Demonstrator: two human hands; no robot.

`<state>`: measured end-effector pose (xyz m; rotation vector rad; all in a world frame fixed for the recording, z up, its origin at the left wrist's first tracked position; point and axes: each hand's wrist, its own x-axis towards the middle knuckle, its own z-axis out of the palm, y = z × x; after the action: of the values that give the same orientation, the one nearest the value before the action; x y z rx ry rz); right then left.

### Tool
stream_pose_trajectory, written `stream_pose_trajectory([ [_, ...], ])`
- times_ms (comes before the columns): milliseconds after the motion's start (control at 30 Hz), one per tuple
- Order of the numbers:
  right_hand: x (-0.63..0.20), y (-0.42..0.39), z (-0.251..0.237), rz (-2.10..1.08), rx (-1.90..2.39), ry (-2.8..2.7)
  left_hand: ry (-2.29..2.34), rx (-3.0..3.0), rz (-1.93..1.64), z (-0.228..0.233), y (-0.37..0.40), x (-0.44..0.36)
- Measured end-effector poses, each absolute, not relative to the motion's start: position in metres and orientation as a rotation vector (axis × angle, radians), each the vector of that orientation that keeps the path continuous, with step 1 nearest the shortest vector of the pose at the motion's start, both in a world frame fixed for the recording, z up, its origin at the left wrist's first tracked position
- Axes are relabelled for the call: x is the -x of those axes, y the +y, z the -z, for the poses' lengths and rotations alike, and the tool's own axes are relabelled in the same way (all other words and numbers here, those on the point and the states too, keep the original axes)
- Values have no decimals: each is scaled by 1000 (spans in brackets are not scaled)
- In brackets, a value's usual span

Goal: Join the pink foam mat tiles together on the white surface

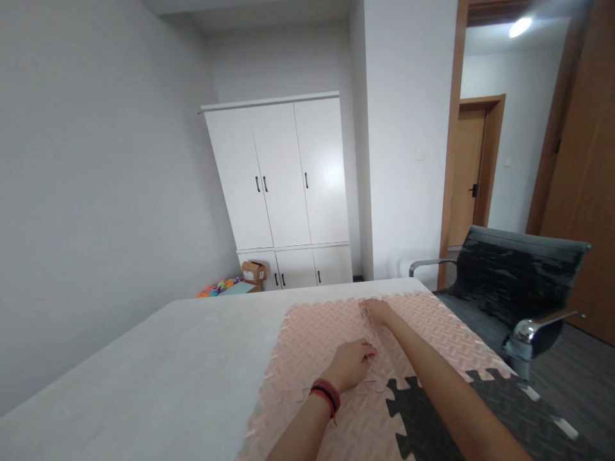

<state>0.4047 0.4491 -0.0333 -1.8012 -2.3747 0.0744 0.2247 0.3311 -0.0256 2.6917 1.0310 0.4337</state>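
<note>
I rest my left hand (353, 363) loosely open, my right hand (378, 312), grip unclear, at its one o'clock, probably steadying the seam (372, 334) of the pink mats (312, 330).

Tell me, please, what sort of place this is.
Probably a room in a home or small office: a tall white rectangular cabinet, a worn black metal-armed chair and a brown wooden door frame suggest it.

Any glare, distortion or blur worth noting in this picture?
In the head view, the hallway lamp glares white and the chair's metal armrest catches highlights; in the head view, the cabinet leans, probably lens distortion; in the head view, the left hand and right hand look slightly soft but readable.
</note>
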Motion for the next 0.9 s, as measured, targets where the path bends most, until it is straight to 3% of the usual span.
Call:
stream_pose_trajectory([
  [400, -383, 487, 64, -1, 1838, -2330, 987, -2679, -396, 25, 345, -222],
  [600, -433, 468, 63, -88, 1805, -2225, 1054, -2622, -346, 13, 350, -219],
  [700, -499, 443, 61, -31, 1916, -2053, 1298, -2549, -412, 2, 368, -191],
  [900, -630, 376, 67, 51, 2301, -1663, 2293, -2042, -377, -7, 409, -77],
])
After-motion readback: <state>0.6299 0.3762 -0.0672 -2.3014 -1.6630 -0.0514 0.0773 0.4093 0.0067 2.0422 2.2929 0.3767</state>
